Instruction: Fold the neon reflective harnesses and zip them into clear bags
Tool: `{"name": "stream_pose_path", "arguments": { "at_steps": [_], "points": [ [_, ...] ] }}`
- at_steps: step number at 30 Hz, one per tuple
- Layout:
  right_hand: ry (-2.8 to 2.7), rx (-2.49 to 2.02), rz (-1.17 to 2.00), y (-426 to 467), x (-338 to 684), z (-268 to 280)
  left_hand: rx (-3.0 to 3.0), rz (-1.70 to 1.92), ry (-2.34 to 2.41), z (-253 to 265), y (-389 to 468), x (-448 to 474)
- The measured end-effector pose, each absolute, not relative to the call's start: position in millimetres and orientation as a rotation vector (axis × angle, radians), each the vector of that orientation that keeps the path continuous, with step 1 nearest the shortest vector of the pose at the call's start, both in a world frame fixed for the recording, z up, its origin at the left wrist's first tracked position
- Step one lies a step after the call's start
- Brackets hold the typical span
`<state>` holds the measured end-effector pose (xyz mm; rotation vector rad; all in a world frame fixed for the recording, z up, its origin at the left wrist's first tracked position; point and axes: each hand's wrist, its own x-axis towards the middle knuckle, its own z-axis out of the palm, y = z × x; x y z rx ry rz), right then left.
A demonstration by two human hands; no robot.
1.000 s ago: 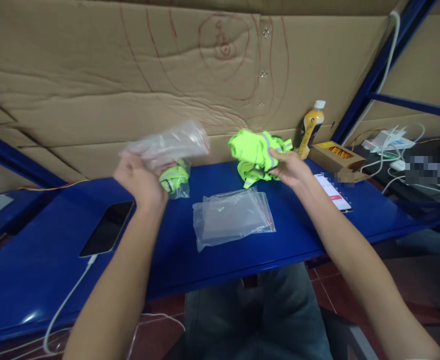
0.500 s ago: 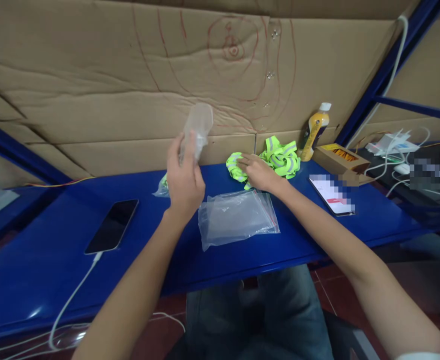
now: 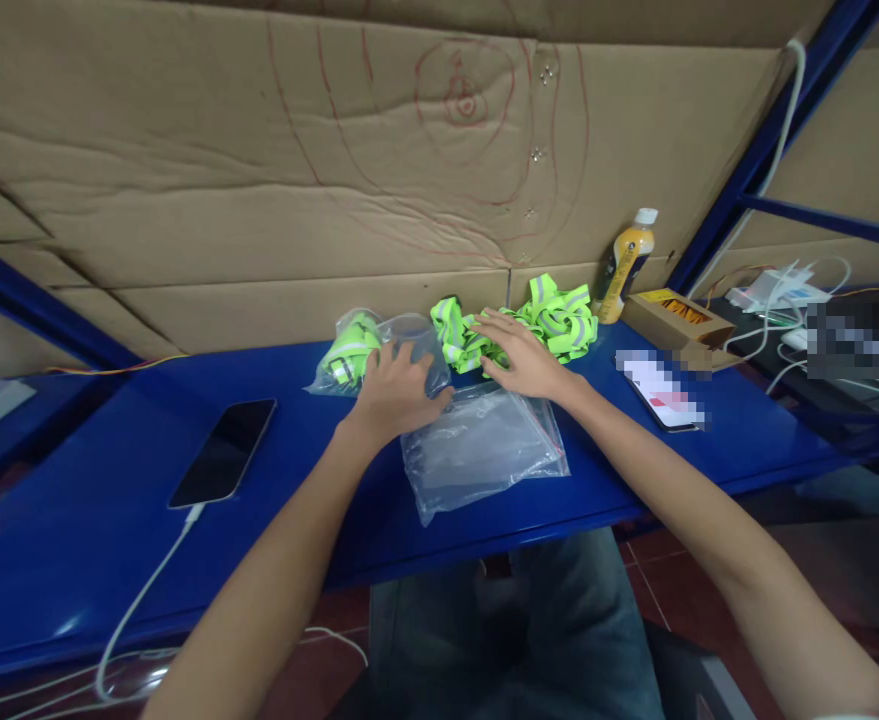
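Note:
My left hand is low over the table, fingers spread and bent on a crumpled clear plastic piece; its underside is hidden. Just left of it lies a clear bag holding a neon-green reflective strap bundle. My right hand lies open, its fingers stretched over loose neon-green reflective straps. More of these straps, with silver stripes, are heaped beyond that hand. Flat clear zip bags lie in front of both hands, with a red line near the right edge.
A dark phone with a white charging cable lies to the left. On the right are a lit phone, an open cardboard box and a yellow drink bottle. A cardboard wall stands behind the blue table.
My left hand has come down with the clear plastic piece from above the table, and its fingers have spread. The straps by my right hand have shifted and spread left; the flat bags have moved slightly.

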<state>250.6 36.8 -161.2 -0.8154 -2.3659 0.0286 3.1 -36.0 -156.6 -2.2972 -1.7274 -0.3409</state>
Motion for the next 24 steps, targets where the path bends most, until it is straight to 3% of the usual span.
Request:
{"name": "stream_pose_path", "arguments": {
  "at_steps": [7, 11, 16, 24],
  "points": [
    [-2.363, -0.797, -0.06, 26, 254, -168, -2.052, -0.79, -1.865, -145, -19, -18],
    [-2.291, -0.752, -0.059, 21, 253, -162, -1.638, -0.647, -2.354, -137, -17, -36],
    [-2.403, -0.567, 0.032, -2, 249, -146, -1.625, -0.51, -2.712, -139, -7, -54],
    [-2.826, -0.661, 0.063, -22, 237, -144, -1.488, -1.022, -2.39, -143, -3, -78]
  ]
}}
